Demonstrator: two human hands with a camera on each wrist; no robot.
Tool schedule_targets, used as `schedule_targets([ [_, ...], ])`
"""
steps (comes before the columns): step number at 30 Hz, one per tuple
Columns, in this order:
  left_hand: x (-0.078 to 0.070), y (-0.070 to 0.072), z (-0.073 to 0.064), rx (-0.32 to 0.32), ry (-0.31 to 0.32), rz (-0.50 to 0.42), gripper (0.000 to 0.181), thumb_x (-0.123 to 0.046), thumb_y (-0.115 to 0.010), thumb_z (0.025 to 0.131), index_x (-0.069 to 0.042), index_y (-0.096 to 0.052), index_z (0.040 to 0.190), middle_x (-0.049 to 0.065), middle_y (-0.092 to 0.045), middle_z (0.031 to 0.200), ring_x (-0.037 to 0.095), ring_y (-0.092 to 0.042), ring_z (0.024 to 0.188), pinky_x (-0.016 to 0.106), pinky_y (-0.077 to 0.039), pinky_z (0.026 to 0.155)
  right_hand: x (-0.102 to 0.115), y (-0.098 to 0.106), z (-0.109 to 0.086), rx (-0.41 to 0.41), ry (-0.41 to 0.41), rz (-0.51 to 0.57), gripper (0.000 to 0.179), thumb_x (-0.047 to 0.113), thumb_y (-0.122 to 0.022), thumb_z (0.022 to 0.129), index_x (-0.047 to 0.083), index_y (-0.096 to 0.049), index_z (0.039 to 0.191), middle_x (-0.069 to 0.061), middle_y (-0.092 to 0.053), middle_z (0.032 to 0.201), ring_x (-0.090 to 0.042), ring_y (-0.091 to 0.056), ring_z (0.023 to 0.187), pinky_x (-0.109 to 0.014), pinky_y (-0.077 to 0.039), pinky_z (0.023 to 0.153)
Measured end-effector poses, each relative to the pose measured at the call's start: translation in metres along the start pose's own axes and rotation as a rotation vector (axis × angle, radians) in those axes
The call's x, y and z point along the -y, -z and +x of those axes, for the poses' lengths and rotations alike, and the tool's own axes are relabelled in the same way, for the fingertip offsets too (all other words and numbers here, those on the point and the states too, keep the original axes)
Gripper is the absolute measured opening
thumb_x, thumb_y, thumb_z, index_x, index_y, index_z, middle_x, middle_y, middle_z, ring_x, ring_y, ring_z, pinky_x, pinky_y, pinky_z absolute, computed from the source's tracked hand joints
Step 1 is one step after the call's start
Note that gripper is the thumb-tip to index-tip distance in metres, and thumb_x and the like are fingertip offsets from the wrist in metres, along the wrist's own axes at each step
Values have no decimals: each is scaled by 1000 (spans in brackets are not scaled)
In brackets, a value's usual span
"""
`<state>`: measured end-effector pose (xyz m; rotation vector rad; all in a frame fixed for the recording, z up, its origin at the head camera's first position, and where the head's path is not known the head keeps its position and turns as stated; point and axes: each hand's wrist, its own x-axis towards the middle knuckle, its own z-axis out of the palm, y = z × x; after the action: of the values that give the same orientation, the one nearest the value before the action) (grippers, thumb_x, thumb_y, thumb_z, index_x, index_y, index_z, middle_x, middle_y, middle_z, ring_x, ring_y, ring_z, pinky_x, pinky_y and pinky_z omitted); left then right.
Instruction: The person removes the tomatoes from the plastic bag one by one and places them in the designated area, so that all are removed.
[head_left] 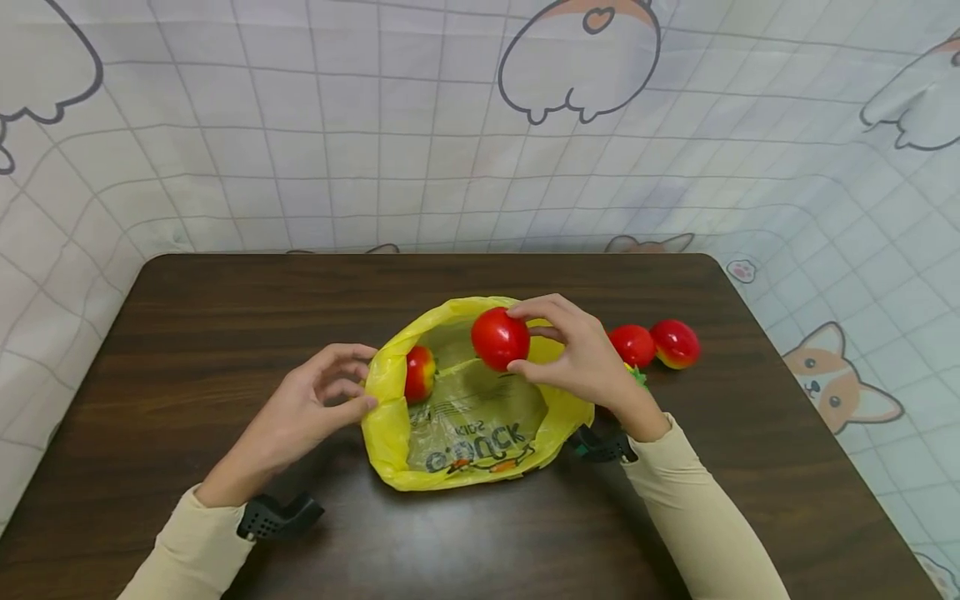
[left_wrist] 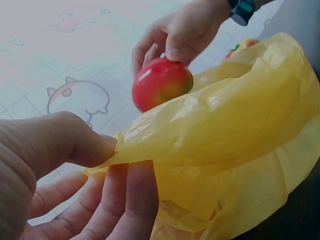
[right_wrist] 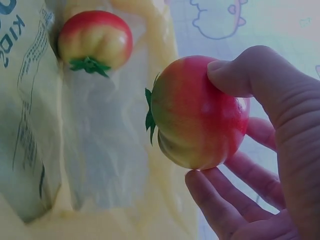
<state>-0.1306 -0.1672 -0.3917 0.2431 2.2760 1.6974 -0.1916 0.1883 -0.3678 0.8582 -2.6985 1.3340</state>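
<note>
A yellow plastic bag (head_left: 387, 442) stands with its mouth spread wide on the table. My left hand (head_left: 303, 412) pinches the bag's left rim between thumb and fingers, as the left wrist view shows closely. Over the bag's mouth, my right hand (head_left: 581, 358) holds a red tomato (head_left: 497, 339) by thumb and fingertips. In the right wrist view this tomato (right_wrist: 195, 112) shows a yellowish side and green leaves at its top. Another tomato (right_wrist: 95, 40), red and yellow with a green leafy top, lies inside the bag against its left side.
Two shiny red fruits (head_left: 677, 343) lie on the dark wooden table (head_left: 225, 308), right of the bag. Green leaves (head_left: 638, 377) peek out beside my right wrist. A white checked cloth (head_left: 420, 167) with cartoon dogs hangs behind the table and along its sides.
</note>
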Motion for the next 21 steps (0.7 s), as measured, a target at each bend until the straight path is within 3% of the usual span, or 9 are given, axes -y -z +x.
schedule_targets([
  [8, 2, -2, 1, -10, -5, 18, 57, -19, -77, 94, -15, -50, 144, 14, -60, 126, 8, -71, 97, 24, -60, 79, -4, 22, -14, -53, -8, -57, 58, 8, -89, 78, 12, -65, 130, -4, -63, 133, -19, -64, 121, -42, -59, 99],
  [15, 0, -2, 0, -7, -7, 34, 57, -20, -77, 94, -15, -50, 144, 13, -59, 125, 7, -71, 98, 23, -59, 79, -12, 39, -28, -103, -21, -108, 58, 8, -89, 78, 14, -65, 131, -4, -63, 133, -21, -68, 118, -48, -60, 95],
  [21, 0, -3, 0, -7, 2, 48, 57, -21, -77, 94, -16, -49, 144, 13, -59, 126, 7, -71, 99, 23, -59, 80, -19, 52, -41, -138, -46, -126, 62, 5, -90, 76, 13, -64, 132, -5, -62, 135, -18, -66, 120, -42, -59, 96],
])
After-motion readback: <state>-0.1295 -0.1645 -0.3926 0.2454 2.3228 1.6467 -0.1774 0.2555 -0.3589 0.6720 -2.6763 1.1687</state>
